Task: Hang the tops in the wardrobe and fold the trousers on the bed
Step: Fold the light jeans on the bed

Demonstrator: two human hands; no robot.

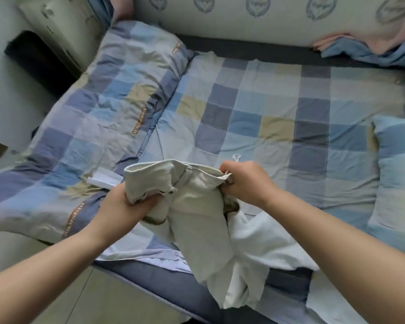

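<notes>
Head view looks down on a bed [278, 108] covered in a checked sheet of blue, grey and tan squares. At lower centre of the frame, both hands grasp a pair of pale beige trousers [197, 206] held just above the near edge of the bed. The left hand [126, 206] clenches a bunch of the fabric at the left end of what seems to be the waistband, though the folds make that hard to confirm. The right hand [246, 183] pinches the opposite end, fingers curled over the cloth. Between them the band sags open, and the rest of the trousers hangs down toward the bottom of the frame. Beneath and to the right of the trousers lies a white garment [267, 244], spread over the bed's near edge. A folded checked quilt [98, 108] fills the left of the frame, and a matching pillow [398, 174] lies at the right edge. Pink and blue bedding [372, 47] is heaped at upper right.
</notes>
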